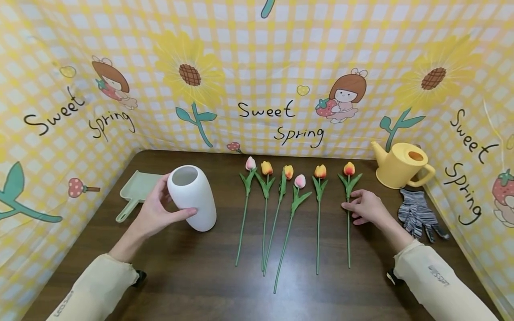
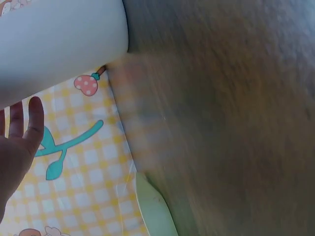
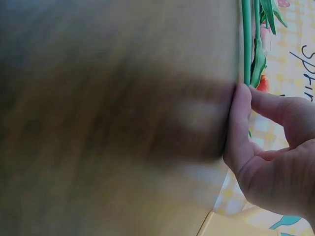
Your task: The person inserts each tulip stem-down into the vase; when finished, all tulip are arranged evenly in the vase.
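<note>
My left hand (image 1: 154, 211) grips a smooth white vase (image 1: 196, 200), thumb across its near side and fingers round the far left side. The vase's round mouth faces up toward me; whether its base touches the table cannot be told. In the left wrist view, curled fingertips (image 2: 35, 115) show beside the vase's wall (image 2: 64, 44). At the right, my right hand (image 1: 367, 207) pinches the green stem of the rightmost red-orange tulip (image 1: 349, 168), just under its leaves. The right wrist view has thumb and forefinger meeting at the stem. Several more tulips (image 1: 320, 171), pink and orange-yellow, lie left of it.
A pale green dustpan (image 1: 140, 185) lies behind my left hand. On the right stand a yellow watering can (image 1: 395, 167) and, nearer, a grey striped glove (image 1: 419, 211). Patterned yellow checked cloth (image 1: 257, 80) walls in the back and sides of the dark wooden table (image 1: 225, 285).
</note>
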Tool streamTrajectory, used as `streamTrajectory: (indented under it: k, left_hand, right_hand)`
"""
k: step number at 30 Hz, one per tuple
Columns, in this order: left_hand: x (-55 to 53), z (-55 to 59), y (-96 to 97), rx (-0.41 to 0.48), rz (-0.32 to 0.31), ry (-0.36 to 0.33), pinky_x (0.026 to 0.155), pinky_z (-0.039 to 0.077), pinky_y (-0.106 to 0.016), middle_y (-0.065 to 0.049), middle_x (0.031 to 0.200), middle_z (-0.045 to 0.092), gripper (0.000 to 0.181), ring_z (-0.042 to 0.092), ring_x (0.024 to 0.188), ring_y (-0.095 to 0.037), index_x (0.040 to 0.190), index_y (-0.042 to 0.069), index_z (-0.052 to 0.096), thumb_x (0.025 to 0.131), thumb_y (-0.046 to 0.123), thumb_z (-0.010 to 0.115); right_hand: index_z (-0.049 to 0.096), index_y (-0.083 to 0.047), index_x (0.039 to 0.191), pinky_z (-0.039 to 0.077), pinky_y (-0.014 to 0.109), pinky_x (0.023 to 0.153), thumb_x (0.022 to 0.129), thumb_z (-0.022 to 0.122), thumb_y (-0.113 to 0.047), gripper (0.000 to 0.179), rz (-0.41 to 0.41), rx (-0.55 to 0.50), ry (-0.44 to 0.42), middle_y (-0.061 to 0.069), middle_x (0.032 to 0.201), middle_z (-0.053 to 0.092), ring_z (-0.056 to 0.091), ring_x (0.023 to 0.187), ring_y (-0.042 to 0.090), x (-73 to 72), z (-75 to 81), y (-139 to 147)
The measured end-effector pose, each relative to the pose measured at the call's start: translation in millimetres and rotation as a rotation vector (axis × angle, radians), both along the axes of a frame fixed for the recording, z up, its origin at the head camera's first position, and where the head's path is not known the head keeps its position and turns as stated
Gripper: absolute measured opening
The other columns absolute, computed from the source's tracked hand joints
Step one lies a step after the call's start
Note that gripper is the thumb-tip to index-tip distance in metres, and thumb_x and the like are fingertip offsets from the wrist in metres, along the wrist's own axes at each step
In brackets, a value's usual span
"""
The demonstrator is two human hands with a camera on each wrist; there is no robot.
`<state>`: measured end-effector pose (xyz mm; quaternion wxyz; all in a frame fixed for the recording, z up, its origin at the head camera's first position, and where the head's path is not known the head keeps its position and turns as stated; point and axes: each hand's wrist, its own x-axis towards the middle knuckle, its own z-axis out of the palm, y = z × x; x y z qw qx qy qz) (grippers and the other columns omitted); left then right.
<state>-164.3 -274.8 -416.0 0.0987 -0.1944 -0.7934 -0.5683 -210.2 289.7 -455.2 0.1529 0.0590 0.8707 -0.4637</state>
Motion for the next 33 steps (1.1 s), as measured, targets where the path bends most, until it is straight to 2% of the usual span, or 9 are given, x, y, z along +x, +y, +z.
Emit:
streamTrajectory:
  k: [2,7,15,18,22,25,29,33]
  left_hand:
    - [1.9,1.6,1.7,-0.005,0.031,-0.005,0.087,0.052,-0.023,-0.008,0.131,0.058,0.093,0.064,0.106,-0.019,0.145,0.011,0.045,0.067,-0.008,0.091]
    - [6.8,7.0,1.5,-0.032,0.061,-0.023,0.083,0.055,-0.023,-0.005,0.129,0.059,0.095,0.066,0.101,-0.018,0.146,0.014,0.046,0.066,-0.005,0.093]
    - [4.2,10.5,-2.9,-0.039,0.036,-0.03,0.084,0.057,-0.026,-0.007,0.129,0.059,0.097,0.068,0.102,-0.019,0.146,0.015,0.045,0.065,-0.005,0.094]
    - [2.1,12.9,-3.5,-0.002,0.015,-0.09,0.086,0.057,-0.028,-0.009,0.132,0.057,0.095,0.067,0.105,-0.021,0.145,0.014,0.045,0.066,-0.006,0.093]
    - [0.4,18.2,-4.7,0.068,-0.021,-0.222,0.088,0.057,-0.03,-0.012,0.135,0.055,0.092,0.064,0.112,-0.024,0.144,0.014,0.045,0.068,-0.009,0.09]
    - [-0.4,21.9,-4.9,0.098,-0.052,-0.296,0.09,0.056,-0.031,-0.012,0.137,0.054,0.089,0.062,0.115,-0.026,0.144,0.014,0.044,0.07,-0.01,0.088]
    - [-1.3,24.0,-4.5,0.101,-0.093,-0.333,0.093,0.054,-0.032,-0.01,0.138,0.054,0.086,0.06,0.117,-0.027,0.145,0.014,0.043,0.074,-0.01,0.085]
    - [-0.8,23.6,-4.8,0.1,-0.121,-0.326,0.095,0.052,-0.03,-0.01,0.14,0.053,0.084,0.059,0.119,-0.026,0.148,0.013,0.042,0.077,-0.008,0.083]
  right_hand:
    - [0.043,0.012,0.137,0.061,0.04,0.057,0.094,0.074,-0.017,0.06,-0.003,0.015,0.009,0.023,0.105,0.068,0.067,0.068,0.018,-1.0,-0.2,-2]
    - [0.044,0.011,0.136,0.061,0.04,0.057,0.094,0.074,-0.016,0.058,-0.017,0.005,0.0,0.022,0.103,0.069,0.066,0.067,0.018,-1.9,-3.7,-4]
    - [0.046,0.01,0.133,0.06,0.041,0.056,0.094,0.073,-0.015,0.053,-0.018,0.031,0.023,0.022,0.103,0.069,0.066,0.066,0.018,-1.7,-1.6,-8]
    - [0.046,0.01,0.133,0.06,0.041,0.056,0.094,0.072,-0.014,0.052,-0.024,0.024,0.022,0.024,0.105,0.068,0.066,0.067,0.019,-1.7,0.8,-8]
    - [0.044,0.012,0.134,0.061,0.041,0.057,0.095,0.071,-0.012,0.054,-0.02,0.009,0.002,0.026,0.108,0.067,0.066,0.069,0.018,-2.3,2.6,-7]
    - [0.044,0.012,0.133,0.061,0.041,0.059,0.094,0.071,-0.01,0.052,-0.02,-0.012,-0.033,0.022,0.105,0.068,0.065,0.07,0.019,-2.7,4.5,-5]
    - [0.044,0.012,0.13,0.061,0.04,0.059,0.094,0.069,-0.007,0.048,-0.016,-0.052,-0.091,0.013,0.092,0.068,0.063,0.069,0.021,-2.9,7.7,0]
    - [0.042,0.013,0.132,0.061,0.038,0.059,0.094,0.068,-0.007,0.049,-0.006,-0.101,-0.132,0.008,0.088,0.065,0.062,0.07,0.021,-3.1,9.8,3]
